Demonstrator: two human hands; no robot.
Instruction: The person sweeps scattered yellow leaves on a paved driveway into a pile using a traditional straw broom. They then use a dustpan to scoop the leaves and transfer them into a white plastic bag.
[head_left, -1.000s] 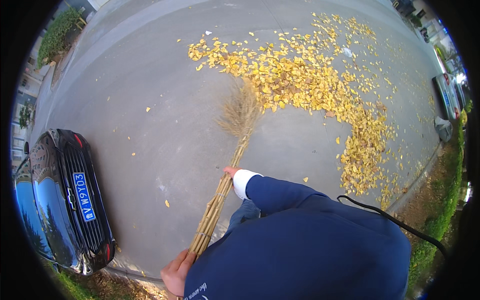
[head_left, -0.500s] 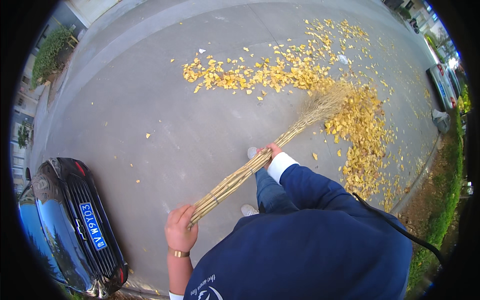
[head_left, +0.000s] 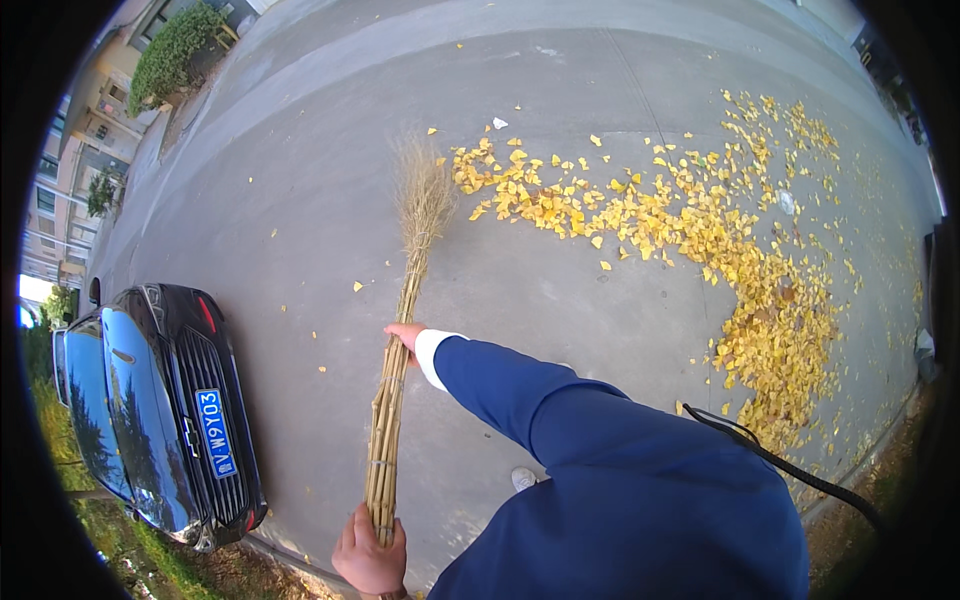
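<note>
A long broom of bundled stalks runs from the lower middle up and away, its bristle end just left of the yellow leaves. My left hand is wrapped round the butt end of the handle. Farther up, my right hand grips the stalks, its arm reaching across in a dark blue sleeve with a white cuff. The leaves form a bent band, thin toward the left and thick at the right. Whether the bristles touch the grey pavement I cannot tell.
A black car stands close on the left. Beyond it are a green bush and buildings. A pale scrap lies near the leaves' left end, another among those at right. A black cord hangs by my right side.
The broom has swung left off the thick leaf pile to the band's left end and now stands more upright in the picture. My right hand has moved left with it; both hands keep their hold.
</note>
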